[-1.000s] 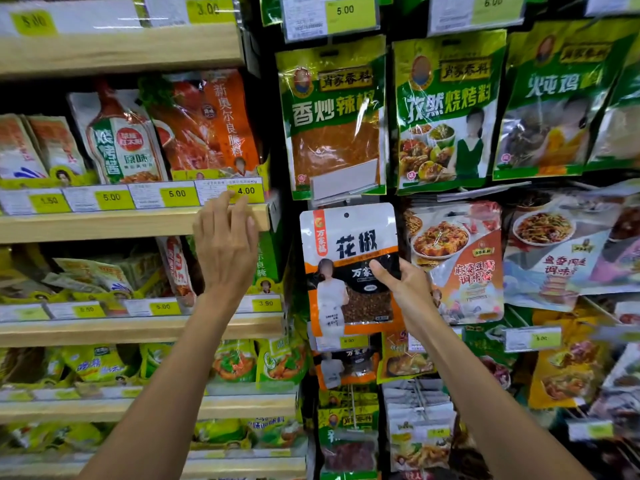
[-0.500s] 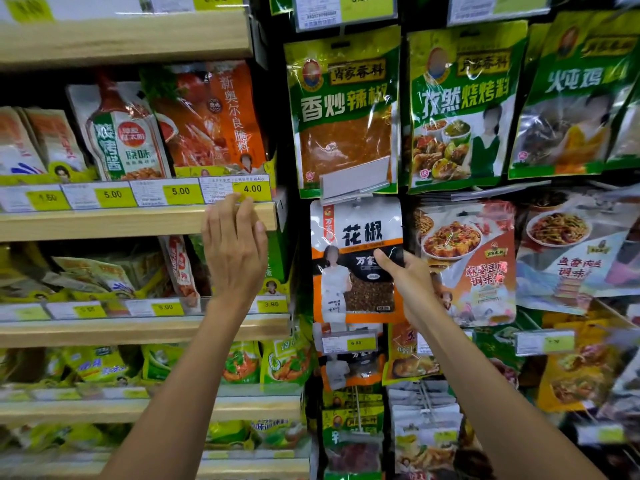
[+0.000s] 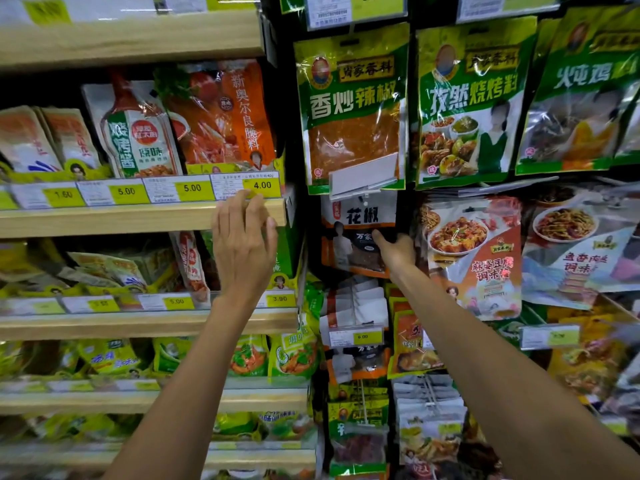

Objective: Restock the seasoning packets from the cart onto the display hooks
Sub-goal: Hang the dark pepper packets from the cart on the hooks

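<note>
Pinches the pepper packet [image 3: 358,233] at its right edge with the right hand [image 3: 394,249], thumb across the front, fingers tucked behind; holds it upright against the display, top edge under the clear tag holder [image 3: 363,176] below the chili packet [image 3: 351,109]; cannot tell whether it sits on a hook; reaches with the right arm nearly straight, up from lower right; holds the left hand [image 3: 242,244] up nearby, back toward the camera, fingers straight, gripping nothing, fingertips at the shelf edge [image 3: 138,220] just under the 4.00 tag [image 3: 261,185].
</note>
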